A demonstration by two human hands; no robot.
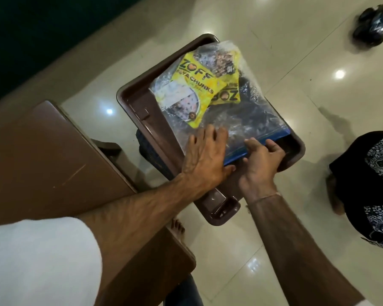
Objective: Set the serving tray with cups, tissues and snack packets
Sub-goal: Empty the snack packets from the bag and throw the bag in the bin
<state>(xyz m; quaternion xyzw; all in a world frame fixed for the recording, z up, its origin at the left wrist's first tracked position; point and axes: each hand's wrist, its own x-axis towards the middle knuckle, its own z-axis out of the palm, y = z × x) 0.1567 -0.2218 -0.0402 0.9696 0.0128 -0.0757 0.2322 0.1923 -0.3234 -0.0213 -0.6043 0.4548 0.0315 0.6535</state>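
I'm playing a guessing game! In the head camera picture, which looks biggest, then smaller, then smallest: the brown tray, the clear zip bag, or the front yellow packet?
1. Brown tray
2. Clear zip bag, lying in the tray
3. Front yellow packet, inside the bag

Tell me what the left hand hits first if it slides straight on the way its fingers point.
Probably the yellow snack packet inside the clear zip bag; the left hand already lies flat on that bag.

Yellow packet (187,89) in the clear bag (241,120) reading "ZOFF" in dark letters with a heart for the O, "SOYA CHUNKS" beneath it, second yellow packet (227,93) behind showing upside-down letters like "ZOF", smaller print unreadable
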